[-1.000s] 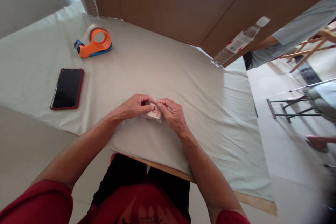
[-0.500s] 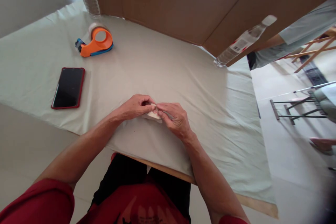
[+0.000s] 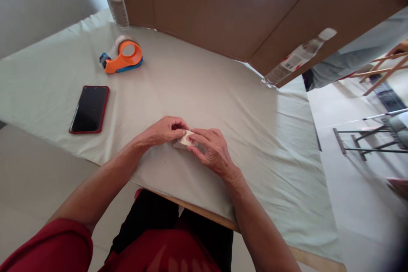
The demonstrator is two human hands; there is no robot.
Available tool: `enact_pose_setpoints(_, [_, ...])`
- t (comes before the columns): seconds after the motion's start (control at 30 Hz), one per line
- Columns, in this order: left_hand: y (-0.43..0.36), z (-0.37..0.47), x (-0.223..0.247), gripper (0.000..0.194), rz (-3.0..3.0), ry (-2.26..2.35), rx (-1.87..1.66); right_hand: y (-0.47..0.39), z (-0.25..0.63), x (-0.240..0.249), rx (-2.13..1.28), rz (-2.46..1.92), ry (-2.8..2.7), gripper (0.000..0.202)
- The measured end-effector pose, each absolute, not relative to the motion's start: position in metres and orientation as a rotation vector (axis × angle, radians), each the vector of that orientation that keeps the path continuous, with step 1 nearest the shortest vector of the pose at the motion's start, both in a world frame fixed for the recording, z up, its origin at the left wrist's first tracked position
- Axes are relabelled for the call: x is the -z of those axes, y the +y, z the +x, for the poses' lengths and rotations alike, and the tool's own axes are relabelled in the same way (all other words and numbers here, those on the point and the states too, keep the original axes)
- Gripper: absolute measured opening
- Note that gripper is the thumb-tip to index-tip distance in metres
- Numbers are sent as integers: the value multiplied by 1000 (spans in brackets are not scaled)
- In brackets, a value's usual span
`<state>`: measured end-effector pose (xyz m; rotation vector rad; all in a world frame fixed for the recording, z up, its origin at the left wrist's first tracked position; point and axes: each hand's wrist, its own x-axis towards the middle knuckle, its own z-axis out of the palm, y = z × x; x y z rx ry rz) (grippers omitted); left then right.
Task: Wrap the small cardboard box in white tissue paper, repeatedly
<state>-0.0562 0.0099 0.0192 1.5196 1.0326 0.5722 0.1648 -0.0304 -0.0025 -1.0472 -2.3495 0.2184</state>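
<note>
Between my hands, low on the cloth near the table's front edge, sits a small cream-coloured block-like thing (image 3: 185, 139); my fingers cover much of it, so its exact kind does not show. My left hand (image 3: 167, 131) is closed on its left end, thumb on top and fingers behind. From the right, my right hand (image 3: 212, 148) grips it, with the index finger lying on its upper face and the thumb along the near side.
A phone in a red case (image 3: 89, 109) lies at left, and an orange tape dispenser (image 3: 125, 57) beyond it. Two plastic bottles, one left (image 3: 115, 0) and one right (image 3: 295, 60), stand against a brown cardboard panel (image 3: 204, 8). A person's grey clothing (image 3: 344, 66) shows behind the panel's right end.
My right fingers have shifted from a fingertip pinch beside the left thumb to lying over the block's top and near side. More of its pale face shows. The view has shifted slightly.
</note>
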Motion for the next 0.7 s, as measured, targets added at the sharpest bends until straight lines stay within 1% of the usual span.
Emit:
enact_pose_setpoints(0.27, [11,-58,-19,23,1506,1028,-579,-32,163,3,-169,-1047,-2340,21])
enact_pose_setpoints(0.43, [13,-56,-17,35,1419,1046,-722,-27,160,7,-106,-1063,-2209,22])
enact_pose_setpoints(0.5, [15,-55,-14,37,1398,1105,-808,-24,160,10,-134,-1106,-2200,23])
enact_pose_setpoints(0.6, [18,-55,-7,33,1440,1227,-892,-21,162,12,-242,-1156,-2226,27])
enact_pose_setpoints(0.7, [19,-55,-3,31,1466,1252,-925,-21,168,11,-328,-1152,-2167,33])
